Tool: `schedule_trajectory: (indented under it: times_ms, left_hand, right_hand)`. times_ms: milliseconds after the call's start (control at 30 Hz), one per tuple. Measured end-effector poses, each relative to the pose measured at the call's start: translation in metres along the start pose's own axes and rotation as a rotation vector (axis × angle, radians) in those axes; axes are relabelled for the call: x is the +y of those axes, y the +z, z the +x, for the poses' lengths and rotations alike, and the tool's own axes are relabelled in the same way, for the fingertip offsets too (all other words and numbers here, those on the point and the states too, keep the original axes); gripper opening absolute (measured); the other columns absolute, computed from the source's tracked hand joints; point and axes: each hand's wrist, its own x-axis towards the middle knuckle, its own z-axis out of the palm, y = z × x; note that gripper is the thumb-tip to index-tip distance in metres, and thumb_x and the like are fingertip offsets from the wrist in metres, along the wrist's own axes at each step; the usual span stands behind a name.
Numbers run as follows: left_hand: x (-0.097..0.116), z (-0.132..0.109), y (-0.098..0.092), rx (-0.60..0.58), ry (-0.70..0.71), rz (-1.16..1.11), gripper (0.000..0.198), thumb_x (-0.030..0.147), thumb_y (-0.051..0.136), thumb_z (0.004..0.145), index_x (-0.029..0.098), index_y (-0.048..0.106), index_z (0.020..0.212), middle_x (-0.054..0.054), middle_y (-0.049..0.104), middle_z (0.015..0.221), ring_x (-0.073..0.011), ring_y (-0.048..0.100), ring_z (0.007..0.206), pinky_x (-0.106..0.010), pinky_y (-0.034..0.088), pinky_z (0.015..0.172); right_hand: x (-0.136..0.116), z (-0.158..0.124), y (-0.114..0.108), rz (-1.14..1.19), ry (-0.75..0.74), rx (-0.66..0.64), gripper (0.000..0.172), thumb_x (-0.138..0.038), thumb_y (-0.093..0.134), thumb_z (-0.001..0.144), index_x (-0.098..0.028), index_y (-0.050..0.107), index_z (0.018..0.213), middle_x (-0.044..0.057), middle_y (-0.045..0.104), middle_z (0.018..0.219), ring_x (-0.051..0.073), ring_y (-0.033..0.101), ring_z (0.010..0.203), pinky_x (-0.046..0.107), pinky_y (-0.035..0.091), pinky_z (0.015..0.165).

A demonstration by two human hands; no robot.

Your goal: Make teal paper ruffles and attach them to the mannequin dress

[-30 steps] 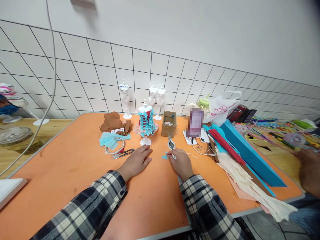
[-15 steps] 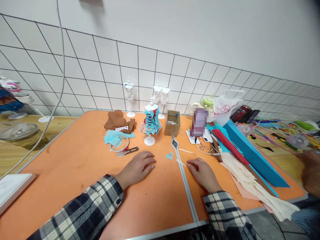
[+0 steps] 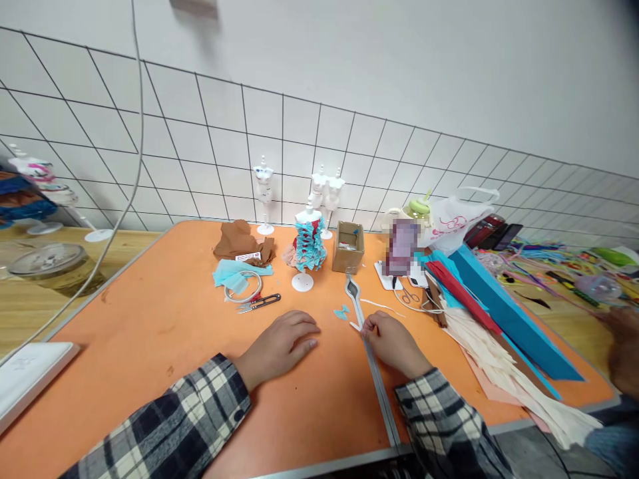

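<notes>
My left hand [image 3: 280, 347] rests on the orange table with its fingers loosely stretched out and nothing in them. My right hand [image 3: 392, 342] has its thumb and forefinger pinched on the end of a small white strip [image 3: 355, 326] lying by the grey table seam. Just beyond it are light blue scraps [image 3: 341, 312], and a longer thin white strip [image 3: 382, 306] curves to the right. In front of both hands stands a small dress form [image 3: 309, 243] covered in ruffled light blue and red material, on a white round base.
Thread snips [image 3: 259, 303], a pale ring-shaped coil [image 3: 243, 286] and brown cloth [image 3: 234, 241] lie at left. A cardboard box [image 3: 348, 249] stands behind the seam. Scissors [image 3: 410, 297], a phone [image 3: 402, 246] and fabric strips [image 3: 492, 346] are at right. Another person's hand [image 3: 624, 346] shows at the edge.
My right hand has moved left and its fingers have closed on the end of the small white strip. My left hand stays on the table. The view has shifted slightly.
</notes>
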Motion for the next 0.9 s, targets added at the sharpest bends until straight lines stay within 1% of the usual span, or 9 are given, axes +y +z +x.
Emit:
schedule_trajectory:
  times_ms: [100, 167, 333, 467, 633, 733, 767, 867, 900]
  left_hand:
    - [0.007, -0.001, -0.002, 0.109, -0.032, -0.022, 0.035, 0.033, 0.051, 0.093, 0.026, 0.06, 0.126, -0.011, 0.063, 0.122, -0.0274, 0.054, 0.115, -0.043, 0.042, 0.101]
    - [0.01, -0.002, -0.004, 0.154, -0.025, 0.019, 0.036, 0.032, 0.053, 0.092, 0.027, 0.059, 0.127, -0.011, 0.06, 0.128, -0.0296, 0.05, 0.121, -0.046, 0.037, 0.105]
    - [0.011, -0.002, -0.008, 0.147, -0.019, 0.221, 0.022, 0.026, 0.052, 0.09, 0.027, 0.068, 0.106, -0.007, 0.061, 0.127, -0.0338, 0.041, 0.129, -0.057, 0.023, 0.109]
    - [0.011, 0.0, -0.011, 0.123, -0.028, 0.324, 0.02, 0.024, 0.051, 0.09, 0.026, 0.07, 0.094, -0.007, 0.066, 0.117, -0.0343, 0.045, 0.125, -0.06, 0.018, 0.108]
    - [0.009, 0.001, -0.012, 0.124, -0.03, 0.293, 0.021, 0.021, 0.052, 0.088, 0.026, 0.073, 0.09, -0.008, 0.068, 0.11, -0.0348, 0.048, 0.121, -0.06, 0.017, 0.11]
    - [0.007, 0.0, -0.011, 0.137, -0.03, 0.253, 0.021, 0.022, 0.054, 0.086, 0.026, 0.074, 0.089, -0.008, 0.068, 0.109, -0.0352, 0.048, 0.12, -0.059, 0.017, 0.11]
    - [0.007, -0.001, -0.01, 0.139, -0.031, 0.242, 0.02, 0.022, 0.054, 0.086, 0.026, 0.074, 0.089, -0.008, 0.068, 0.108, -0.0353, 0.048, 0.119, -0.059, 0.018, 0.11]
    - [0.007, -0.001, -0.01, 0.137, -0.034, 0.24, 0.02, 0.021, 0.055, 0.084, 0.026, 0.074, 0.089, -0.007, 0.069, 0.106, -0.0345, 0.05, 0.117, -0.059, 0.021, 0.109]
    - [0.008, -0.001, -0.01, 0.133, -0.031, 0.251, 0.02, 0.021, 0.056, 0.084, 0.027, 0.075, 0.088, -0.007, 0.07, 0.104, -0.034, 0.051, 0.116, -0.059, 0.021, 0.109]
  right_hand:
    - [-0.031, -0.003, -0.007, 0.008, -0.166, -0.047, 0.01, -0.024, 0.059, 0.085, -0.023, 0.068, 0.081, 0.0, 0.069, 0.083, 0.015, 0.06, 0.074, 0.024, 0.037, 0.065]
    - [-0.052, 0.0, -0.007, -0.034, -0.275, -0.087, 0.012, -0.025, 0.058, 0.087, -0.025, 0.07, 0.084, 0.0, 0.07, 0.08, 0.015, 0.062, 0.075, 0.025, 0.037, 0.065]
    - [-0.08, 0.013, 0.006, -0.074, -0.459, -0.062, 0.019, -0.024, 0.051, 0.093, -0.025, 0.07, 0.095, 0.002, 0.072, 0.092, 0.017, 0.063, 0.088, 0.026, 0.039, 0.073]
    - [-0.082, 0.015, 0.025, 0.005, -0.428, 0.0, 0.017, -0.022, 0.051, 0.093, -0.024, 0.068, 0.093, 0.001, 0.072, 0.092, 0.017, 0.062, 0.088, 0.027, 0.039, 0.077]
    - [-0.083, 0.011, 0.045, 0.123, -0.296, 0.061, 0.01, -0.02, 0.055, 0.09, -0.022, 0.064, 0.094, 0.001, 0.071, 0.087, 0.017, 0.061, 0.085, 0.026, 0.039, 0.072]
    - [-0.083, 0.011, 0.05, 0.237, -0.216, 0.079, 0.024, -0.019, 0.058, 0.087, -0.022, 0.06, 0.111, 0.0, 0.071, 0.086, 0.017, 0.062, 0.084, 0.026, 0.04, 0.071]
    - [-0.082, 0.011, 0.051, 0.248, -0.214, 0.074, 0.025, -0.019, 0.059, 0.087, -0.022, 0.061, 0.111, 0.0, 0.071, 0.086, 0.017, 0.061, 0.083, 0.026, 0.04, 0.072]
    - [-0.079, 0.012, 0.051, 0.207, -0.281, 0.071, 0.011, -0.022, 0.058, 0.089, -0.023, 0.068, 0.092, 0.0, 0.072, 0.084, 0.018, 0.06, 0.083, 0.029, 0.04, 0.078]
    - [-0.079, 0.012, 0.051, 0.194, -0.308, 0.078, 0.011, -0.023, 0.058, 0.089, -0.023, 0.069, 0.087, 0.001, 0.071, 0.084, 0.018, 0.059, 0.083, 0.03, 0.04, 0.08]
